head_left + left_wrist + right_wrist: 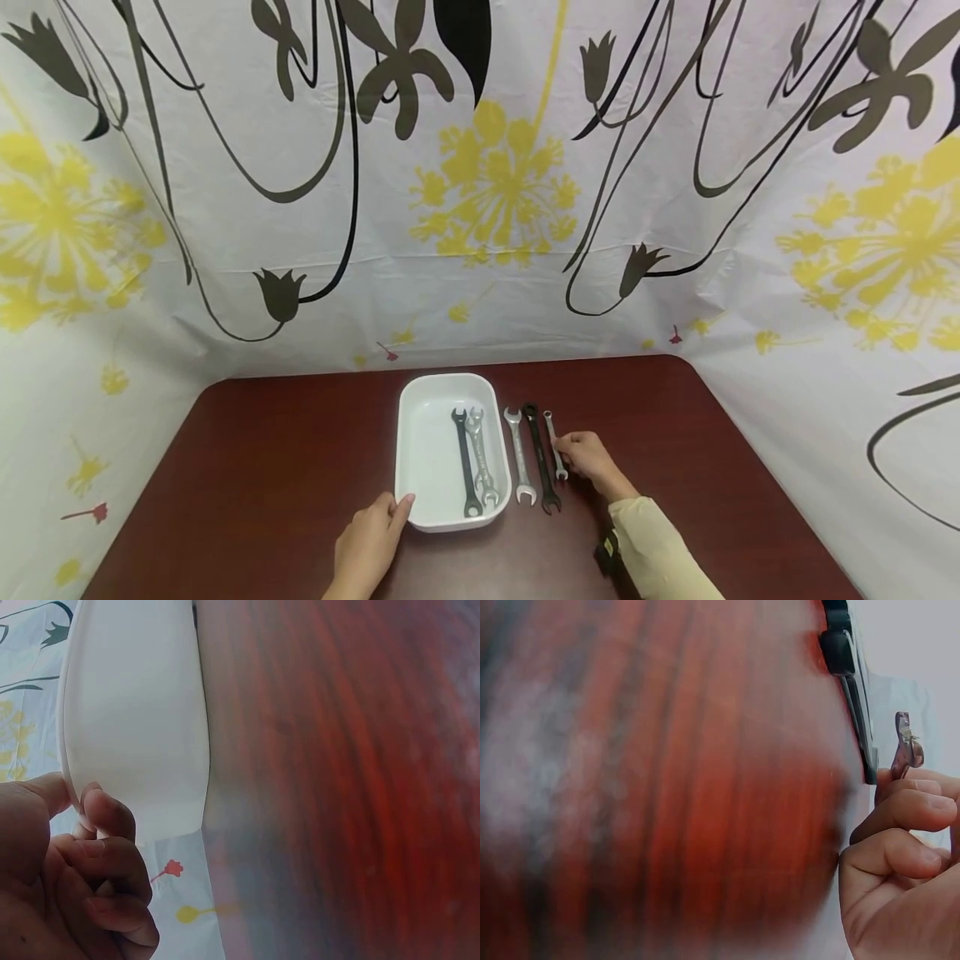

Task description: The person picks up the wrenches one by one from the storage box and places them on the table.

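Observation:
My left hand (369,537) grips the near left corner of a white plastic tray (420,525), thumb on the rim. In the left wrist view the fingers curl beneath the rim, against the tray's outer wall (139,712). Inside the tray lie a dark wrench (465,462) and silver wrenches (481,458), side by side and partly overlapping. My right hand (588,458) pinches a small silver combination wrench (550,425) by its shaft. Its open end (907,746) sticks out past the fingers in the right wrist view.
Between the tray and my right hand lie a silver open-end wrench (519,454) and a long black wrench (539,458). All stand on a dark red-brown table (300,450). A patterned cloth (495,325) hangs behind and around it.

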Tool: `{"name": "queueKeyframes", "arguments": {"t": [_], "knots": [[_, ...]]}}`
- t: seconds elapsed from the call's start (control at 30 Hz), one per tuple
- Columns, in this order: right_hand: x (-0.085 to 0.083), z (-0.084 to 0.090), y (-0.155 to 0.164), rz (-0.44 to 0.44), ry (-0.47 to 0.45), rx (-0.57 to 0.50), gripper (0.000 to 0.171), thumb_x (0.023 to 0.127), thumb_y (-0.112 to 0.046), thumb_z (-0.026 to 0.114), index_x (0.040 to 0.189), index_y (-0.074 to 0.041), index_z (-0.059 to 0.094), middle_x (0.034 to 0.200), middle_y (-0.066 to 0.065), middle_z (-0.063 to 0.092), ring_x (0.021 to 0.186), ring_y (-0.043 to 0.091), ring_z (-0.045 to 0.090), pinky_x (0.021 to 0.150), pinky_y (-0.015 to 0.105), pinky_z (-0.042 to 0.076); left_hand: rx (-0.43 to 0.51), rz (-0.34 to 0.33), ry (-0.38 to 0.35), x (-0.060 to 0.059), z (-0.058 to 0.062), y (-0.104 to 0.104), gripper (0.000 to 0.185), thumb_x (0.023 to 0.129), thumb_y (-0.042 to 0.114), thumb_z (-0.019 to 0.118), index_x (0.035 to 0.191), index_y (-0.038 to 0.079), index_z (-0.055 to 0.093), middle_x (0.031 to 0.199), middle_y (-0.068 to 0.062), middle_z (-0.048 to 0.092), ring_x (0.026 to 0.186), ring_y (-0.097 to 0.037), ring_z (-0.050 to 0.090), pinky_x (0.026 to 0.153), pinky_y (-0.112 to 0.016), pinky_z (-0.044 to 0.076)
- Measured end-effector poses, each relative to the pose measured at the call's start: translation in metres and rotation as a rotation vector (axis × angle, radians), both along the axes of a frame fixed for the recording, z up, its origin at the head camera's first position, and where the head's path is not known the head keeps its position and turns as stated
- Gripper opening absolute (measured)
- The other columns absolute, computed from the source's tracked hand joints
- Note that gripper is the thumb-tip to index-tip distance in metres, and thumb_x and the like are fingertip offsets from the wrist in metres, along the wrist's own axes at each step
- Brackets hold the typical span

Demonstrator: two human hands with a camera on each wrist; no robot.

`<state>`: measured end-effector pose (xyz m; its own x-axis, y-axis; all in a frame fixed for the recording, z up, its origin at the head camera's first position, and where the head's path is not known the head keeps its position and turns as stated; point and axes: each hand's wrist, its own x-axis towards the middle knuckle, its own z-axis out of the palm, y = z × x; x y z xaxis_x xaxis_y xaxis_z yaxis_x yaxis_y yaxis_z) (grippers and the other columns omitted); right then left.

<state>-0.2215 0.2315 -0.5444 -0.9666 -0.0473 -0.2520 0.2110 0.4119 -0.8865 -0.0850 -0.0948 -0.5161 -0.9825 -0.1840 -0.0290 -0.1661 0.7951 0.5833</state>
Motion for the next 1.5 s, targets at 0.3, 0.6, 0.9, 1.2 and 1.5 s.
{"name": "queueKeyframes", "arguments": {"t": [0.3, 0.6, 0.9, 1.2, 1.5], "knots": [[-0.0034, -0.0007, 0.0003, -0.001, 0.012, 0.031, 0.036, 0.095, -0.017, 0.057, 0.062, -0.008, 0.05, 0.05, -0.004, 0.038, 0.043, 0.009, 0.028, 0.044, 0.025, 0.026, 0.001, -0.013, 0.012, -0.0032, 0.003, 0.0002, 0.041, 0.098, 0.045, 0.05, 0.07, 0.015, 0.048, 0.053, 0.006, 0.036, 0.049, -0.011, 0.037, 0.048, -0.03, 0.029], [-0.0032, -0.0018, 0.0003, 0.008, -0.003, 0.037, 0.037, 0.094, -0.015, 0.057, 0.059, -0.009, 0.048, 0.049, -0.004, 0.037, 0.042, 0.009, 0.028, 0.044, 0.025, 0.027, -0.01, -0.005, 0.011, -0.0033, 0.0022, 0.0, 0.041, 0.098, 0.046, 0.05, 0.069, 0.016, 0.047, 0.054, 0.006, 0.037, 0.05, -0.011, 0.038, 0.049, -0.03, 0.029], [-0.0043, -0.0045, -0.0005, -0.004, -0.01, 0.065, 0.036, 0.093, -0.016, 0.06, 0.059, -0.009, 0.05, 0.049, -0.005, 0.036, 0.042, 0.008, 0.025, 0.042, 0.024, 0.024, 0.002, -0.005, -0.011, -0.0023, 0.001, -0.0001, 0.042, 0.098, 0.045, 0.05, 0.069, 0.015, 0.045, 0.055, 0.005, 0.036, 0.051, -0.011, 0.038, 0.05, -0.03, 0.028], [-0.0018, -0.004, -0.0023, -0.017, -0.009, 0.09, 0.036, 0.091, -0.016, 0.063, 0.058, -0.009, 0.051, 0.048, -0.004, 0.037, 0.042, 0.008, 0.026, 0.042, 0.024, 0.025, 0.001, -0.002, -0.001, -0.0004, 0.0015, -0.0003, 0.042, 0.098, 0.044, 0.051, 0.068, 0.015, 0.045, 0.054, 0.005, 0.035, 0.05, -0.011, 0.037, 0.049, -0.03, 0.028], [-0.0027, -0.0077, -0.0059, -0.062, 0.006, 0.122, 0.034, 0.088, -0.015, 0.065, 0.058, -0.009, 0.052, 0.048, -0.005, 0.035, 0.042, 0.008, 0.028, 0.043, 0.024, 0.027, 0.004, -0.002, 0.005, -0.0001, 0.0003, -0.0008, 0.042, 0.097, 0.044, 0.051, 0.068, 0.015, 0.045, 0.054, 0.005, 0.036, 0.049, -0.011, 0.037, 0.049, -0.029, 0.028]]}}
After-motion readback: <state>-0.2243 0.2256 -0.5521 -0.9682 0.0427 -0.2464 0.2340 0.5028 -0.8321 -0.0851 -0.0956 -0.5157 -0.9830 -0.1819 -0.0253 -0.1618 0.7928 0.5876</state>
